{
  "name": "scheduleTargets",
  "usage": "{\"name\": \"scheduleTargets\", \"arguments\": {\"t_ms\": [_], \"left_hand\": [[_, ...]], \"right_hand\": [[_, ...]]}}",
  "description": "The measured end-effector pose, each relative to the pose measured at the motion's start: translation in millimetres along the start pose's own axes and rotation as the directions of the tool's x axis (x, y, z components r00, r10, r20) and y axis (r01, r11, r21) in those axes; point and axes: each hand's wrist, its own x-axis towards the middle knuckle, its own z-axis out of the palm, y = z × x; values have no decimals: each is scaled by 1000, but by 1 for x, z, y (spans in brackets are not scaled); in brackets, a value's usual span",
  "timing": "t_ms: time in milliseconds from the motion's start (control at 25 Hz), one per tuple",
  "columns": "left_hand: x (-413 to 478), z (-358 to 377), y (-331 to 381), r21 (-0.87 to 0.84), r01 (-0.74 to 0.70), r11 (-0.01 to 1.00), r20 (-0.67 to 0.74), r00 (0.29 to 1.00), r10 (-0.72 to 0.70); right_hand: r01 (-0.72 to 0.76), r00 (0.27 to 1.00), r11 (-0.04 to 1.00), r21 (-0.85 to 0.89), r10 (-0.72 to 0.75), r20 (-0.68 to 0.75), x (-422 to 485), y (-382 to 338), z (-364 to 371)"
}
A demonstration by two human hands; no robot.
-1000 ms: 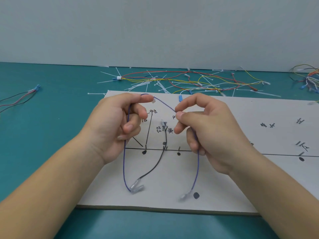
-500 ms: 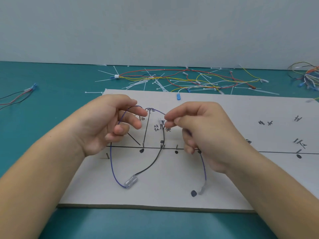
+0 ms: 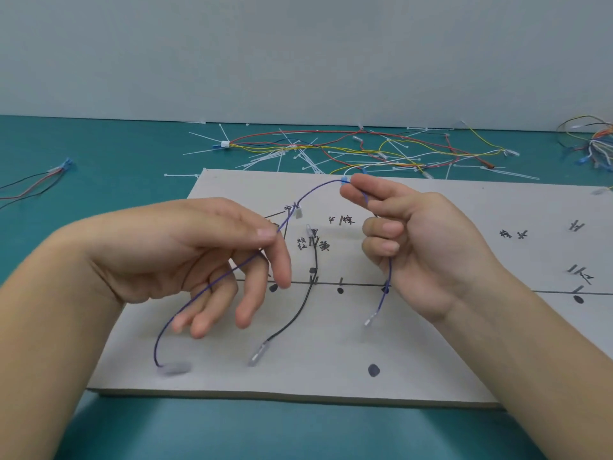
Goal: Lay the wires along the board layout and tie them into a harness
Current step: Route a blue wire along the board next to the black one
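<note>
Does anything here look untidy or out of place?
Yes. Behind the board, loose white cable ties lie scattered across a tangle of coloured wires on the table. The purple wire is not laid yet: the left hand and right hand hold it up.

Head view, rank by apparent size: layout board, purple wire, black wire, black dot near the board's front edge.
layout board
purple wire (held up nearer the camera, so its lead over the next is unsure)
black wire
black dot
</note>
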Motion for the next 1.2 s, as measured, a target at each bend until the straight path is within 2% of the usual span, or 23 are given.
{"name": "scheduleTargets", "arguments": {"t_ms": [40, 120, 200, 280, 400, 520, 600, 720, 840, 1200], "left_hand": [[1, 0, -1, 4, -13, 1000, -16, 1000, 13], [6, 0, -2, 14, -56, 998, -205, 977, 58], [13, -2, -4, 12, -107, 994, -453, 886, 101], [18, -4, -7, 22, -160, 987, -637, 759, 137], [28, -1, -10, 95, -196, 976, -780, 595, 195], [39, 7, -15, 229, -114, 967, -832, 493, 255], [45, 11, -17, 344, -1, 939, -838, 451, 307], [52, 16, -19, 446, 115, 888, -824, 440, 357], [52, 17, -18, 490, 191, 851, -820, 433, 375], [44, 18, -12, 516, 357, 779, -824, 455, 338]], "right_hand": [[11, 1000, 1000, -9, -11, -4, 0, 0, 0], [50, 999, 995, -83, -50, 1, 0, 1, 1], [123, 992, 973, -193, -120, 25, -1, 2, 2], [231, 971, 888, -399, -235, 38, -4, 6, 3], [337, 921, 601, -724, -371, 121, -9, 13, 4], [415, 880, 306, -857, -376, 292, -10, 22, 7], [440, 850, 100, -892, -368, 378, -11, 24, 9], [409, 863, -88, -908, -285, 417, -13, 22, 11], [397, 885, -149, -906, -201, 421, -14, 22, 11], [404, 894, -121, -907, -160, 419, -16, 24, 12]]}}
